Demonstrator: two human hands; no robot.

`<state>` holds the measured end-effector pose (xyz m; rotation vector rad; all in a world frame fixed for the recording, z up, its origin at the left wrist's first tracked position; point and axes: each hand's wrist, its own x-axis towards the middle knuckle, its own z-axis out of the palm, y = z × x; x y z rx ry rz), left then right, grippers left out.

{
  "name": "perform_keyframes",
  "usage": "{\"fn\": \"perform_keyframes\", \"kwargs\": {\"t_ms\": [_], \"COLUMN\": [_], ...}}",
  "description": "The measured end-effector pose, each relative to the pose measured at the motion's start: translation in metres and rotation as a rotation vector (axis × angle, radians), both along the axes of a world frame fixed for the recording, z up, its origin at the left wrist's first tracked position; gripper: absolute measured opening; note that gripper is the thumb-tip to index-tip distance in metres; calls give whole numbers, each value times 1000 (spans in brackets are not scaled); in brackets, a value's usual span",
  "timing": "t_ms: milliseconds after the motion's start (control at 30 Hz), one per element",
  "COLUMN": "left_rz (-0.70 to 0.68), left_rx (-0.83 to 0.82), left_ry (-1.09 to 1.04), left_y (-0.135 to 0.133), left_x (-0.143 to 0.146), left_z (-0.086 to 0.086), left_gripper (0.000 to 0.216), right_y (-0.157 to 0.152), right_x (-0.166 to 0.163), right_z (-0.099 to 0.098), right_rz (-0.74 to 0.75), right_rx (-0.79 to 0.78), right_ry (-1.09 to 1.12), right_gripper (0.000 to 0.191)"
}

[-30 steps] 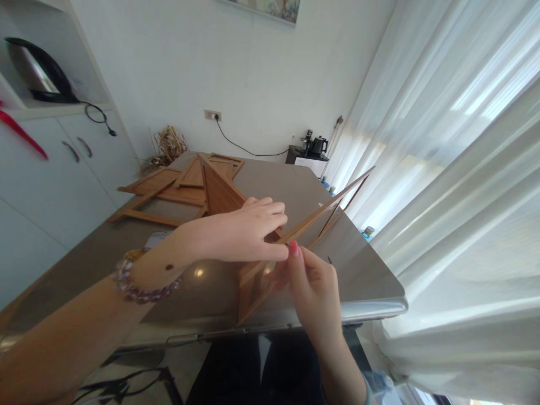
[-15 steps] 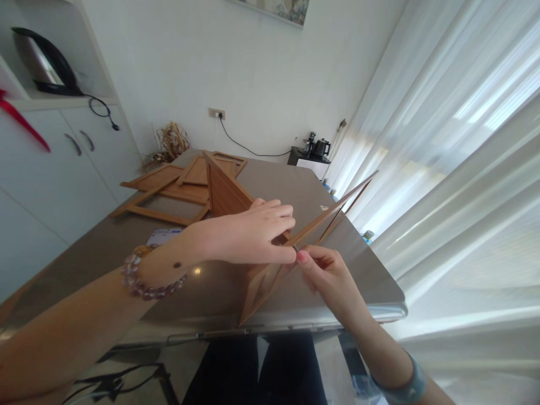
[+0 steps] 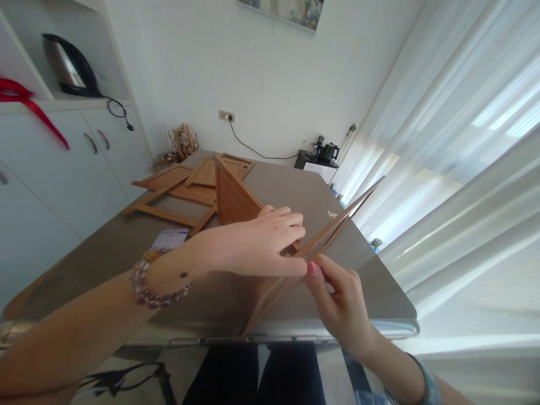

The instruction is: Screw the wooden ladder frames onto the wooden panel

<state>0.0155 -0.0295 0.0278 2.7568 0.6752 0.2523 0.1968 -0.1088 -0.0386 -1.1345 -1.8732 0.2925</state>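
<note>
The right hand [image 3: 340,298] has just come closer to the left thumb, so both hands seem busy at one corner, its fingers pinching one tiny dark piece [image 3: 305,259] (mostly hidden). The left hand [image 3: 265,244] grips one flat brown wooden panel [image 3: 235,198], standing on the shiny grey-brown bench [image 3: 371,281] beside one thin, slanting brown wooden frame [image 3: 324,233], with one white-screened phone [image 3: 171,237] near.

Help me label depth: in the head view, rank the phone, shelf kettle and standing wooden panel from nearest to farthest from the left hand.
1. Standing wooden panel: at the left hand
2. Phone: on the table, leftward
3. Shelf kettle: far upper left
</note>
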Motion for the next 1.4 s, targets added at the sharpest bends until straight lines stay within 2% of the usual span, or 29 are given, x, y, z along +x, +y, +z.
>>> {"fn": "perform_keyframes", "kwargs": {"t_ms": [133, 267, 400, 533, 633, 733, 800, 933, 1000, 1033, 1067, 1133, 1233, 1300, 1400], "left_rz": [-8, -14, -34, -51, -57, -54, -44, -29, -25, -23, -20, -10, -21, -42, -54], "left_rx": [4, 5, 6, 18, 16, 8, 10, 10, -3, -7, -8, 0, 15, 19, 16], "left_ry": [-24, -27, -24, -32, -20, -10, -8, -8, -2, 3, 5, 10, 12, 11, 17], "left_y": [1, 3, 3, 4, 4, 4, 4, 2, 0, 0, -1, -1, 0, 2, 4], "left_x": [0, 1, 0, -1, -1, 0, 0, 1, 1, 2, 2, 3, 2, 0, -1], "left_z": [-1, -2, -3, -3, -3, -2, -1, 1, 2, 2, 3, 3, 0, -1, -3], "left_gripper": [34, 29, 31, 34, 33, 32, 31, 35, 35, 34, 33, 30, 25, 24, 26], "right_y": [-13, -21, -26, -25, -23, -16, -8, 12, 17, 18, 17, 13, 1, -5, -8], "right_x": [-22, -32, -36, -38, -40, -38, -32, -6, 5, 8, 9, 6, -6, -14, -20], "right_z": [1, 11, 23, 27, 17, -1, -12, -15, -9, -5, -2, 2, 0, -4, -10], "right_rz": [70, 159, 239, 335, 353, 194, 52, -151, -146, -121, -92, -48, 23, 125, 287], "right_rx": [-435, -709, -888, -883, -811, -648, -393, 377, 565, 581, 548, 343, -156, -455, -713], "right_ry": [451, 856, 1169, 1328, 1214, 966, 704, -39, -297, -354, -356, -208, 227, 519, 836], "right_gripper": [49, 53, 48, 30, 34, 49, 54, 48, 45, 44, 44, 48, 57, 59, 54]}}
